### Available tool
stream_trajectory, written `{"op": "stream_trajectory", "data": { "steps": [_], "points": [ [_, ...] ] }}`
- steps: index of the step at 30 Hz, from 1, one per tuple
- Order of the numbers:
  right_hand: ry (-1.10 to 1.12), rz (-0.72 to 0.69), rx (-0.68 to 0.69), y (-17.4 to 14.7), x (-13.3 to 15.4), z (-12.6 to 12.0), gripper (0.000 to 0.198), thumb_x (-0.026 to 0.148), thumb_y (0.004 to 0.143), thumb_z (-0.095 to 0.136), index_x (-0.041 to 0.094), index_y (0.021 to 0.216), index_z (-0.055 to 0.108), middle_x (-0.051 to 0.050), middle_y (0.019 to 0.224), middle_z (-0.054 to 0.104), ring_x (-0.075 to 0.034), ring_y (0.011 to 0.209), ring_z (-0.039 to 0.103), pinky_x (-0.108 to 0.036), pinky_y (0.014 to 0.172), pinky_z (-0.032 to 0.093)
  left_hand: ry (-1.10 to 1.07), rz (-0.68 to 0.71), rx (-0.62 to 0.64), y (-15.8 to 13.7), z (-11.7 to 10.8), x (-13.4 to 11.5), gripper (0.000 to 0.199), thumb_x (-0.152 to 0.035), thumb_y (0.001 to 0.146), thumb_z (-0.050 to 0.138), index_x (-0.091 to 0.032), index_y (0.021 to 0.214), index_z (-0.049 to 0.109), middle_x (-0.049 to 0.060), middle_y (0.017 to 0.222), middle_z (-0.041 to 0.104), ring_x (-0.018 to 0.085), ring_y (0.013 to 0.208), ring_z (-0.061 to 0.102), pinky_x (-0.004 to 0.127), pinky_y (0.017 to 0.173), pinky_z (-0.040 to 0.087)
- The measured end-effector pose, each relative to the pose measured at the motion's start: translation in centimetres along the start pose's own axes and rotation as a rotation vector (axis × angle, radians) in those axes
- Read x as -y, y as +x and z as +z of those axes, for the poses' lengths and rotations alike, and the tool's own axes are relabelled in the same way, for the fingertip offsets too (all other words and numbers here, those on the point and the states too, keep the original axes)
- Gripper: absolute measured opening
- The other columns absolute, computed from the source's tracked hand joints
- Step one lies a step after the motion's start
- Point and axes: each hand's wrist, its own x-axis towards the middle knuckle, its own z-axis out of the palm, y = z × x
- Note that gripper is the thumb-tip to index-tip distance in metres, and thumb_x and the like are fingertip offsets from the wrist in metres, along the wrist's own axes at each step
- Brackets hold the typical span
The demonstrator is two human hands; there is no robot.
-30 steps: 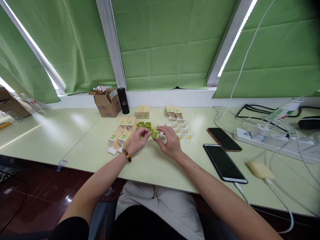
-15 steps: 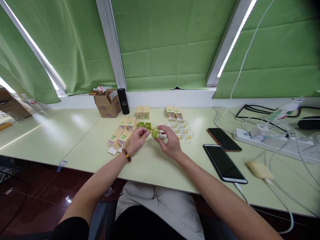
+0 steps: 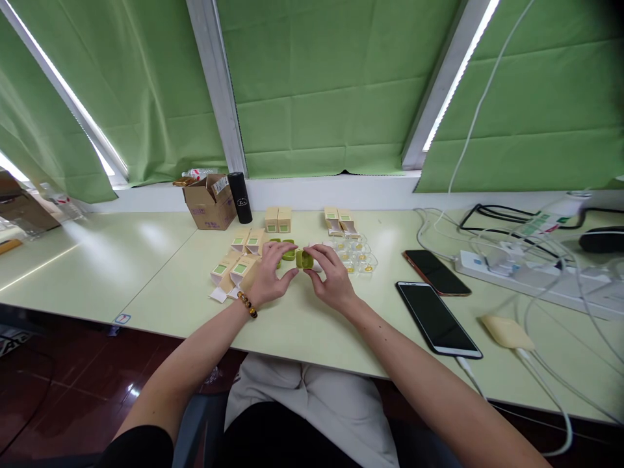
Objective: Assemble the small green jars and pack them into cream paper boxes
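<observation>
My right hand pinches a small square green container between thumb and fingers, above the table. The container's dark hollow side faces me. Just left of it is my left hand, thumb and fingers spread apart, with the fingertips close to the container; whether they touch it I cannot tell. Behind the left fingers lie more green containers, partly hidden. Beige cartons with green labels, flaps open, stand beside the left hand. Clear plastic cups with yellow centres sit beyond the right hand, along with something white, partly covered.
Closed beige cartons and two open ones stand farther back. A cardboard box and black bottle are at the back left. Two phones, a power strip and tangled cables occupy the right side.
My left thumb and fingers have come apart from their pinch beside the container. The green container has turned in my right hand, so its hollow side now shows.
</observation>
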Motion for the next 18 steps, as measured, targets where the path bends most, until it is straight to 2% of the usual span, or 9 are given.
{"op": "stream_trajectory", "data": {
  "steps": [2,6,11,15,18],
  "points": [
    [-0.007,-0.032,0.01,-0.09,-0.07,0.09,0.052,0.018,0.104,0.057,0.029,0.154,0.052,-0.016,0.133,0.065,-0.032,0.124,0.068,-0.054,0.102,0.065,0.032,0.04,0.018,0.02,0.12,-0.07,0.047,-0.033,0.098,0.074,-0.024,0.142,0.061,0.013,0.136,0.067,0.031,0.131,0.054,0.058,0.115,0.049],
    [0.018,-0.057,0.002,-0.16,-0.18,0.16,0.051,0.021,0.104,0.059,0.027,0.154,0.048,-0.017,0.132,0.068,-0.033,0.127,0.067,-0.052,0.095,0.067,0.066,0.063,-0.014,0.03,0.31,0.26,0.041,-0.033,0.098,0.075,-0.024,0.137,0.066,0.013,0.128,0.07,0.03,0.125,0.056,0.058,0.11,0.052],
    [-0.032,-0.137,0.001,0.17,-0.09,-0.19,0.038,0.019,0.104,0.06,0.026,0.141,0.057,-0.017,0.133,0.07,-0.034,0.124,0.069,-0.055,0.099,0.064,0.064,0.084,-0.038,0.01,0.3,0.54,0.04,-0.031,0.099,0.074,-0.024,0.137,0.066,0.013,0.126,0.071,0.031,0.125,0.057,0.058,0.109,0.053],
    [-0.077,-0.193,0.017,0.44,-0.01,-0.39,0.029,0.016,0.103,0.06,0.024,0.131,0.063,-0.018,0.129,0.07,-0.032,0.117,0.07,-0.052,0.092,0.065,0.055,0.107,-0.031,0.0,0.29,0.48,0.043,-0.031,0.098,0.075,-0.024,0.139,0.065,0.013,0.127,0.071,0.031,0.127,0.057,0.057,0.109,0.052],
    [-0.09,-0.203,0.023,0.5,-0.02,-0.43,0.028,0.016,0.103,0.06,0.024,0.13,0.065,-0.019,0.129,0.07,-0.032,0.117,0.07,-0.05,0.09,0.065,0.047,0.117,-0.052,0.02,0.28,0.43,0.043,-0.029,0.097,0.076,-0.024,0.138,0.065,0.012,0.126,0.072,0.03,0.126,0.057,0.055,0.109,0.053]
  ]
}}
